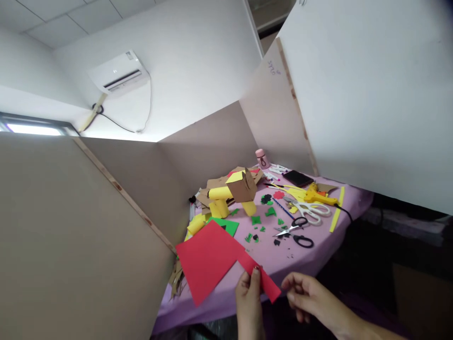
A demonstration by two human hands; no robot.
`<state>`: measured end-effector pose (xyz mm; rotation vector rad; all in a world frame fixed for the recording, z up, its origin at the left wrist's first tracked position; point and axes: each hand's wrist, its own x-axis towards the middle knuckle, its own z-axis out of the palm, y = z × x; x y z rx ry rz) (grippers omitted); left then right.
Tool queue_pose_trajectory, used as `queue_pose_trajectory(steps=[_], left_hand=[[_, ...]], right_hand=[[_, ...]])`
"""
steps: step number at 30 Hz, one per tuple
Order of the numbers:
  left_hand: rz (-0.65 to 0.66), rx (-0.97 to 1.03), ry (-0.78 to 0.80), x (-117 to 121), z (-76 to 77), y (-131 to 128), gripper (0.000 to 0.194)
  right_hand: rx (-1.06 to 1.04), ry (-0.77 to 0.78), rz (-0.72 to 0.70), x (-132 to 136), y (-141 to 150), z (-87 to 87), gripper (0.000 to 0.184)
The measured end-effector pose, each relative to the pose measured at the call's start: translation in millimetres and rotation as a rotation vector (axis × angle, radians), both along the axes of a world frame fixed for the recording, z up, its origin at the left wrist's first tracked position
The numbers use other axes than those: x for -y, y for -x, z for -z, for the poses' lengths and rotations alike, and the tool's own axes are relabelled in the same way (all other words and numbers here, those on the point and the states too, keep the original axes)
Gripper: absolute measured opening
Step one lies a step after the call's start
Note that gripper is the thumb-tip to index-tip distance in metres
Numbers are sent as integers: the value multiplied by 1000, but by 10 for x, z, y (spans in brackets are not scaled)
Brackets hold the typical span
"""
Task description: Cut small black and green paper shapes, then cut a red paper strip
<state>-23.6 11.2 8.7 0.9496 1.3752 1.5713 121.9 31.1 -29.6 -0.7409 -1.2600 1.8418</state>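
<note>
My left hand [250, 295] pinches a narrow red paper strip [271, 287] between thumb and fingers near the table's front edge. The strip's upper end meets the corner of a large red paper sheet [208, 259]; whether they are joined I cannot tell. Just right of the strip's free end is my right hand [300, 295], holding nothing, its fingers loosely bent and apart. Beyond the sheet stands a figure of yellow paper tubes with a cardboard box head [241, 187]. A green paper piece [226, 225] lies partly under the red sheet.
Black-handled scissors [295, 231] lie spread on the purple cloth [262, 255], near white-handled scissors [311, 210]. A yellow glue gun [316, 196] with a black cord is at the right. Green and black scraps, a phone [297, 178], markers and a pink bottle [262, 159] are farther back.
</note>
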Motion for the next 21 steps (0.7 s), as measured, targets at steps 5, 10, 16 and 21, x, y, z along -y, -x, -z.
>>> queue_pose_trajectory(steps=[5,10,16,21], left_hand=[[74,-68,-18,102,41,-121,36],[48,-125,-141,225,141,-137,35],[77,-717,-578,400,311,-50,21],[90,-764,-560,419,333,3,14]], right_hand=[[-3,-74,-44,57,-75,-172,41],[-49,-36,-65,77,-49,-213,36],[-112,137,-22,119,-58,-211,32],[-121,160,-50,184,-57,-199,33]])
